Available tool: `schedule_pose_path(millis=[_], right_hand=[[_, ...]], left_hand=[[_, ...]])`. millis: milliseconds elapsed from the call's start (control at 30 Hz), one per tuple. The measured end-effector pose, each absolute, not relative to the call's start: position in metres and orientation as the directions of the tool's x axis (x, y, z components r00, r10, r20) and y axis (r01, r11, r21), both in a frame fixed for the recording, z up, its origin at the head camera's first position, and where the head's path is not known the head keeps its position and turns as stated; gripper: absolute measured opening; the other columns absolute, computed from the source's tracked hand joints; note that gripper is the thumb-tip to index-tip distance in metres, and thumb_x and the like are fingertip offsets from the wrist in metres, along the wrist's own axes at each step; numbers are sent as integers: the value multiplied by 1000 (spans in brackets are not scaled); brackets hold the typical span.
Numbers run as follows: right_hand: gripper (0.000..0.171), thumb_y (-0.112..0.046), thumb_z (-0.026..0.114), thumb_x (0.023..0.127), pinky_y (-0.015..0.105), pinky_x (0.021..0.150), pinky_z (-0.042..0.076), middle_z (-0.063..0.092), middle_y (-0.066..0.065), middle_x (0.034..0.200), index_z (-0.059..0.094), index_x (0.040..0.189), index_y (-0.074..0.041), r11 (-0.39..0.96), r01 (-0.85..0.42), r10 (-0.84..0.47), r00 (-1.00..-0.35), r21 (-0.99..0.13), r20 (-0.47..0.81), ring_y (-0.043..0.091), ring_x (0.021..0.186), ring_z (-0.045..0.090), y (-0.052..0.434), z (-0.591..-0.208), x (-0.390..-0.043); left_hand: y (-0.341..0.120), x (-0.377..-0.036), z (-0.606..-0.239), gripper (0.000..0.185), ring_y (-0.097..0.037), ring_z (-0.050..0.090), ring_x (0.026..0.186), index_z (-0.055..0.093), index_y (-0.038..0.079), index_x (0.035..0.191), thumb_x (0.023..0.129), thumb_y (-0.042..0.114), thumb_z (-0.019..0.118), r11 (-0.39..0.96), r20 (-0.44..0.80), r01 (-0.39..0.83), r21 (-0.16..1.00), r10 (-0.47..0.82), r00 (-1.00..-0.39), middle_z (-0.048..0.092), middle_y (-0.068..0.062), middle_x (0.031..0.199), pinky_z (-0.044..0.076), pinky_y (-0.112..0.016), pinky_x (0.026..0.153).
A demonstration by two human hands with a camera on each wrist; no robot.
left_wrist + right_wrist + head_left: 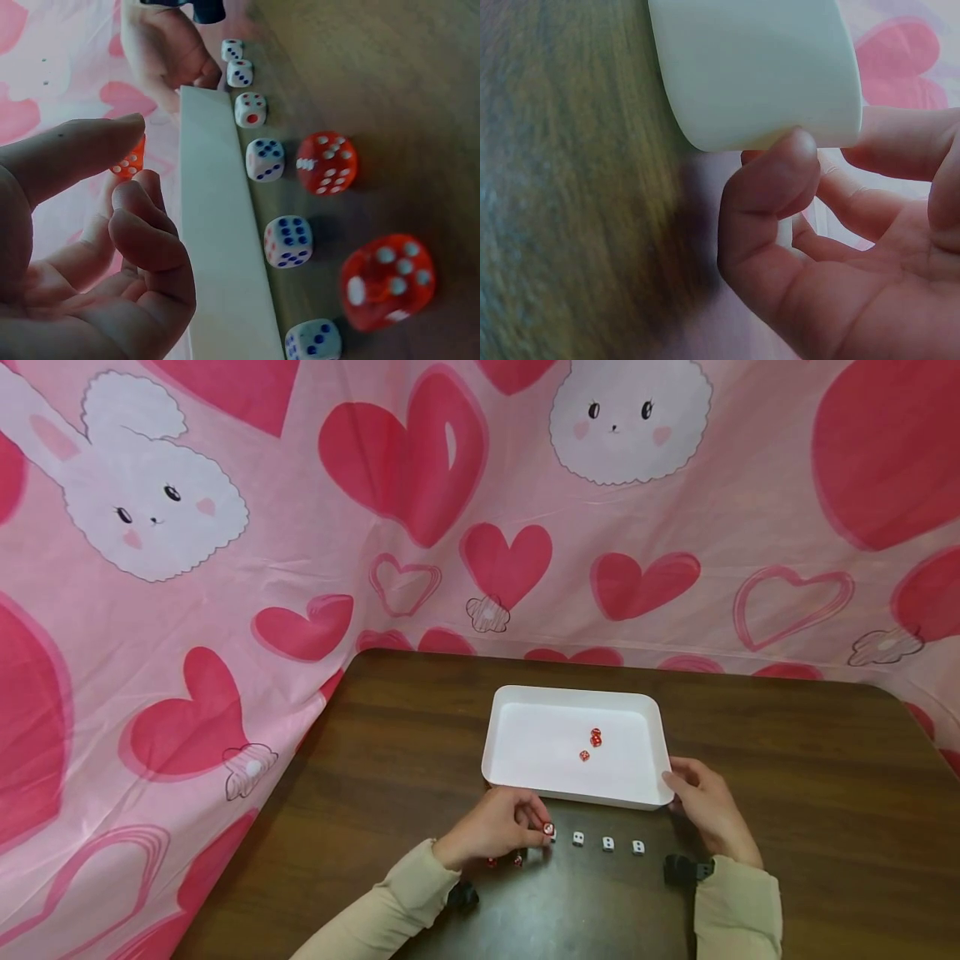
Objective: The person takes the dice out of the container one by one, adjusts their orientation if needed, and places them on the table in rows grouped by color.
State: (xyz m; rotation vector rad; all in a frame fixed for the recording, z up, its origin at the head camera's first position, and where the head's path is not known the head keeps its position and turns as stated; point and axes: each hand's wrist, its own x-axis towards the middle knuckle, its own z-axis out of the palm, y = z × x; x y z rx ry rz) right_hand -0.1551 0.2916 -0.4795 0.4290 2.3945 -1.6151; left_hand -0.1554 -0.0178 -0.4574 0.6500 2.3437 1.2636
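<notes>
My left hand (pixel 495 827) pinches a translucent red plastic die (pixel 548 830) above the dark wooden bench (pixel 810 777); my right hand (pixel 708 810) grips the near right corner of the white rectangular plastic tray (pixel 540 697).

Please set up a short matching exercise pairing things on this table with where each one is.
Things:
1. white tray
2. red die
3. three red dice
4. white dice

Places:
A. inside the tray
B. pinched in the left hand
C. in a row on the table before the tray's near wall
D. held at its near right corner by the right hand

Pairs: 1-D, 2-B, 3-A, 4-C
</notes>
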Motion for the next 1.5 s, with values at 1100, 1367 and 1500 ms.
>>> schedule_pose_path(millis=[1100, 1367, 1500], right_hand=[[58, -31, 44, 103, 20, 75, 51, 39, 28, 139, 29, 146, 5, 367, 347, 114, -938, -863, -329, 29, 107, 53, 291, -478, -154], [58, -30, 44, 102, 21, 74, 51, 39, 29, 138, 30, 146, 5, 364, 335, 110, -942, -869, -316, 28, 105, 53, 291, -478, -153], [59, -32, 44, 102, 20, 75, 51, 39, 29, 139, 30, 146, 5, 365, 337, 113, -941, -868, -318, 29, 106, 53, 291, -478, -153]], left_hand=[[-11, -138, -476, 14, 9, 52, 57, 69, 10, 75, 72, 2, 79, 563, -51, 371, 738, 596, -802, 67, 7, 63, 44, -10, 61], [-10, -137, -474, 13, 8, 52, 55, 68, 8, 74, 73, -1, 78, 578, -80, 340, 742, 579, -811, 67, 5, 62, 44, -11, 59], [-10, -136, -474, 13, 8, 51, 54, 68, 8, 74, 73, -1, 78, 591, -88, 337, 733, 573, -815, 66, 6, 60, 44, -11, 58]])
